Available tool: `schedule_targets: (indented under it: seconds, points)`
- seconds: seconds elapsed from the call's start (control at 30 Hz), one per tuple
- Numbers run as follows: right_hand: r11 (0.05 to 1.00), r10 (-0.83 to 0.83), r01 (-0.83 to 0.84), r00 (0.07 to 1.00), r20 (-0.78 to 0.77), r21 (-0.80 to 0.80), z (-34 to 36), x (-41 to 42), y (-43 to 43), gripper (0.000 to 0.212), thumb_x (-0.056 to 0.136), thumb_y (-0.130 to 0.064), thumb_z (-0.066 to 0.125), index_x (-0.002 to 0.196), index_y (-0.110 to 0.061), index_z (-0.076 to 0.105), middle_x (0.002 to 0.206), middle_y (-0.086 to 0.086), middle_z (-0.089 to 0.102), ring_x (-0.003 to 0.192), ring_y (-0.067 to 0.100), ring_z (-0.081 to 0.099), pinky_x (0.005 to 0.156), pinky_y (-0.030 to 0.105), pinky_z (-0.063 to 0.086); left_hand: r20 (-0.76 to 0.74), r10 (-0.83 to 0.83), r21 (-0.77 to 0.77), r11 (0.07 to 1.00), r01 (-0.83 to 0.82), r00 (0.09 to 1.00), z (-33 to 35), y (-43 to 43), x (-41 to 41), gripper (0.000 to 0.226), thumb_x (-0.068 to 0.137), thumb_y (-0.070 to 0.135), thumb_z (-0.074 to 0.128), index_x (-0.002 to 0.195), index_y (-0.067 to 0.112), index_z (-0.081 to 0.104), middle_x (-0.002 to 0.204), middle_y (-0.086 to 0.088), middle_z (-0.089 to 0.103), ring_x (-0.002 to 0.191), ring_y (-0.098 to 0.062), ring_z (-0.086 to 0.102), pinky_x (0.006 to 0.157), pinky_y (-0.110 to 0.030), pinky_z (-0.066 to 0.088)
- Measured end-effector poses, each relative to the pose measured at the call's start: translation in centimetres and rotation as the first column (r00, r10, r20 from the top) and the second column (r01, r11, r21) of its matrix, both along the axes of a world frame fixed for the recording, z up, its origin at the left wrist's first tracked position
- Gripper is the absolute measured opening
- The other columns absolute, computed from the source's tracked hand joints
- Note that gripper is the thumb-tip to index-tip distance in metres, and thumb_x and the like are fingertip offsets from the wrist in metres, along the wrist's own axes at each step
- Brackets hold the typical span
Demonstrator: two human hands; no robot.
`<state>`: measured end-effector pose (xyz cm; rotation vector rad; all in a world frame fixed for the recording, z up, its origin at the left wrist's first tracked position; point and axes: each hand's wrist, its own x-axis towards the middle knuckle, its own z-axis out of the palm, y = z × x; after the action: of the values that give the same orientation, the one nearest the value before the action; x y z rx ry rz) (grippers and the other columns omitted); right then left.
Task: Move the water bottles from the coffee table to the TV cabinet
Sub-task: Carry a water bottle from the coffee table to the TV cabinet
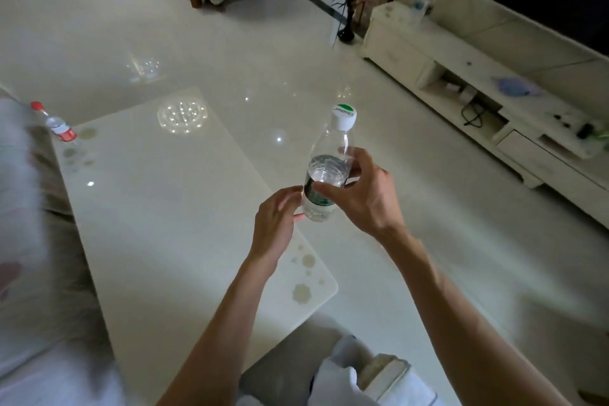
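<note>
My right hand (pixel 359 194) grips the white-capped water bottle (pixel 329 155) round its middle, thumb across the label, holding it nearly upright just past the right edge of the bench (pixel 164 208); my left hand (pixel 275 221) touches the bottle's lower side with thumb and a fingertip, though I cannot tell whether it truly grips. A red-capped bottle (pixel 59 127) sits at the bench's far left corner; the TV cabinet (pixel 428 53) stands well apart, across the floor on my right.

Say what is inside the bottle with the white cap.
Clear water shows in the bottle, its surface just above the dark label. The label and the right hand cover much below that.
</note>
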<state>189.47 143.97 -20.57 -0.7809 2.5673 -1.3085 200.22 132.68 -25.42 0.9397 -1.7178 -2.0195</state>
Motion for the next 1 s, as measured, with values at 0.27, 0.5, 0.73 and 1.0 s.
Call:
schedule_targets:
  seconds: [0.27,0.5,0.73,1.0]
  points:
    - [0.996,-0.059,0.061,0.998,-0.034,0.058,0.9,-12.7,9.7,0.07,0.063,-0.046,0.082,0.122,-0.022,0.054,0.1,-0.005,0.067,0.082,0.011,0.063,0.072,0.023,0.051,0.014,-0.084,-0.02,0.996,0.084,0.996,0.2,9.5,-13.5,0.023,0.096,0.016,0.056,0.112,0.011,0.071,0.11,-0.005,0.072,0.097,-0.01,0.071,0.095,-0.041,0.056]
    - [0.982,-0.175,0.178,0.984,-0.044,0.063,1.4,-21.6,15.1,0.068,0.065,-0.047,0.083,0.121,-0.021,0.055,0.102,-0.006,0.066,0.086,0.012,0.064,0.079,0.032,0.056,0.01,-0.18,-0.013,0.984,0.18,0.984,0.3,13.7,-23.6,0.023,0.096,0.016,0.056,0.112,0.013,0.072,0.107,-0.005,0.073,0.086,-0.004,0.073,0.094,-0.042,0.056]
    - [0.97,-0.223,0.226,0.974,-0.034,0.089,1.0,-30.0,15.6,0.07,0.065,-0.048,0.083,0.122,-0.019,0.054,0.1,-0.008,0.063,0.087,0.013,0.063,0.08,0.036,0.057,0.001,-0.236,-0.028,0.971,0.236,0.972,-0.5,13.8,-32.6,0.027,0.097,0.017,0.053,0.117,0.013,0.07,0.113,-0.005,0.072,0.086,0.001,0.072,0.091,-0.036,0.058]
    - [0.966,-0.204,0.208,0.978,-0.04,0.156,-0.2,-44.2,12.4,0.07,0.065,-0.049,0.082,0.121,-0.02,0.053,0.1,-0.01,0.06,0.088,0.013,0.063,0.08,0.035,0.057,0.003,-0.247,-0.015,0.969,0.247,0.969,-2.7,10.8,-46.9,0.026,0.096,0.02,0.054,0.115,0.018,0.072,0.113,-0.001,0.072,0.094,-0.004,0.071,0.086,-0.028,0.058]
